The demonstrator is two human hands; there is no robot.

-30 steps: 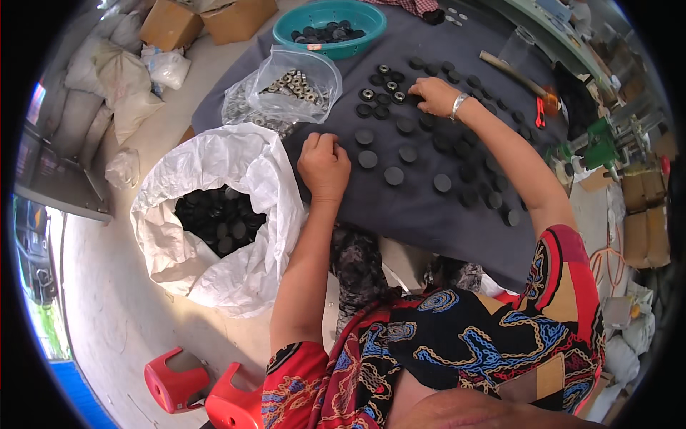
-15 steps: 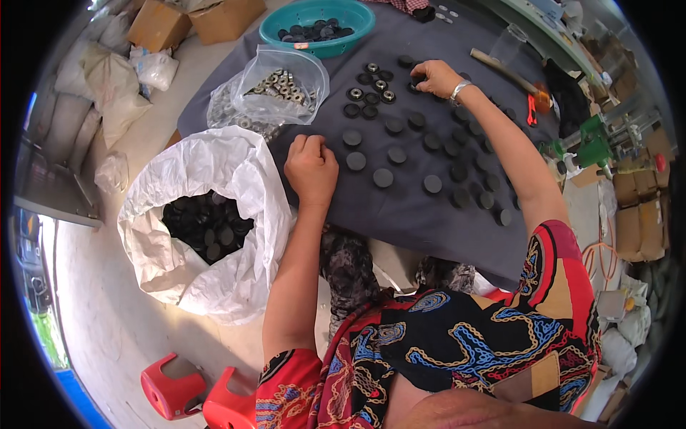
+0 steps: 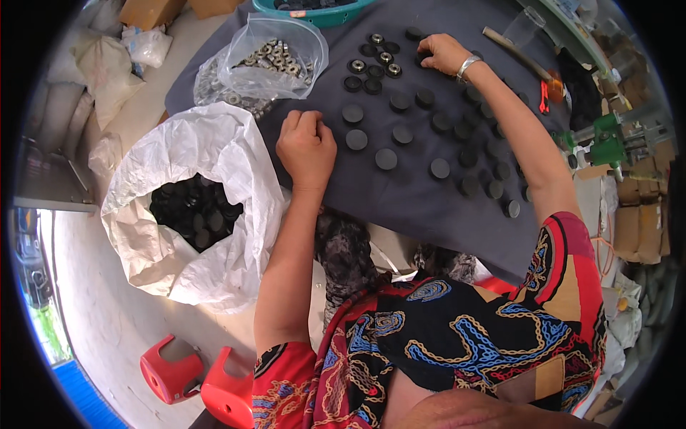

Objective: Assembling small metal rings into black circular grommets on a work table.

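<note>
My right hand (image 3: pixel 444 55), a silver bracelet at its wrist, reaches to the table's far part. Its fingers are pinched down on a black round cap (image 3: pixel 421 56), mostly hidden under the fingertips. Beside it is a small group of upturned black caps (image 3: pixel 352 84); some hold a metal bearing (image 3: pixel 357 66). My left hand (image 3: pixel 306 146) rests at the table's left edge with its fingers curled; whatever is in them is hidden. More black caps (image 3: pixel 386 159) lie spread, flat faces up, between and right of my hands.
A clear plastic bag of metal bearings (image 3: pixel 275 61) lies beyond my left hand. Left of the table stands a white sack (image 3: pixel 128 193) full of black caps. A teal basket (image 3: pixel 336 16) sits at the far edge. Red stools (image 3: pixel 171 368) are at lower left.
The whole view has shifted, so the table and things on it appear higher in the picture. Both hands keep nearly the same places over the table, the right one still at the cap.
</note>
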